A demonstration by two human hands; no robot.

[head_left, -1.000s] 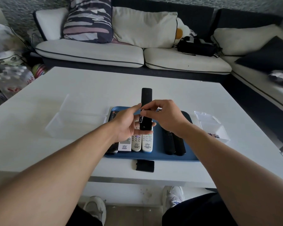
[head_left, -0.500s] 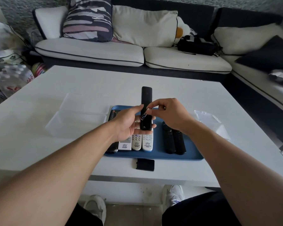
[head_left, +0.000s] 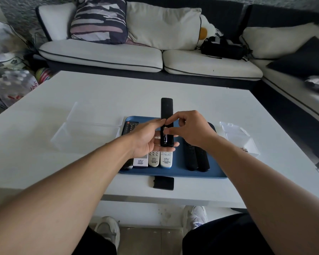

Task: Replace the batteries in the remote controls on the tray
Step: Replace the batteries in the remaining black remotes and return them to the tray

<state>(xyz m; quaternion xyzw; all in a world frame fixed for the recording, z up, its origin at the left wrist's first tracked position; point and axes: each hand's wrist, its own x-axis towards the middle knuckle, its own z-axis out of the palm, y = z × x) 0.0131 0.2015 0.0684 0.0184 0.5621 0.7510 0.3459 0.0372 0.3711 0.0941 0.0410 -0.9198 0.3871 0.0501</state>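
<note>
Above the blue tray, the left hand cradles a long black remote, thumb curled against its edge. The right hand pinches a battery seated in its open compartment.

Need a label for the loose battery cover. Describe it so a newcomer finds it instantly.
Start at the white table and find the blue tray of remotes near its front edge. The battery cover lies flat on the table just in front of the tray. It is a short black rectangle, off the tray, far stubbier than the long remotes.
</note>
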